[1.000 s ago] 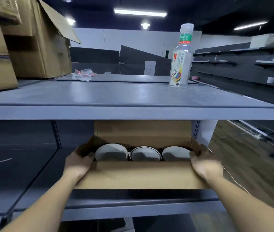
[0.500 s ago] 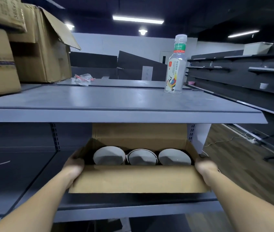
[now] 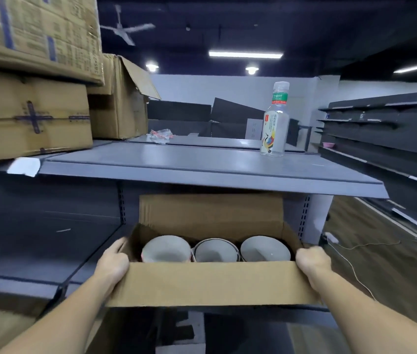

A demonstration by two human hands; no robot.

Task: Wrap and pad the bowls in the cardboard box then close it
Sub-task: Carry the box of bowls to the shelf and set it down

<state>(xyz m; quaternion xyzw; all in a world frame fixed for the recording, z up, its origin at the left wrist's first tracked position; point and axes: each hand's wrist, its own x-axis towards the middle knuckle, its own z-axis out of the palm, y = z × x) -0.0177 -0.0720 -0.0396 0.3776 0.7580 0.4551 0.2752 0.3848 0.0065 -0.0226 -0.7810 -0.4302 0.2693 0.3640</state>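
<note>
Your left hand point(image 3: 113, 264) and right hand point(image 3: 313, 261) each have fingers curled tight round one end of the open cardboard box point(image 3: 210, 284). The box is at the front of the lower shelf point(image 3: 36, 251), beneath the grey upper shelf point(image 3: 202, 169), with three bowls point(image 3: 215, 252) side by side inside

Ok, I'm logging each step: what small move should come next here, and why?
Probably pull the cardboard box out toward you: left hand and right hand grip its ends, the three bowls sit unwrapped inside, and the upper shelf overhangs it, leaving little room to work.
</note>
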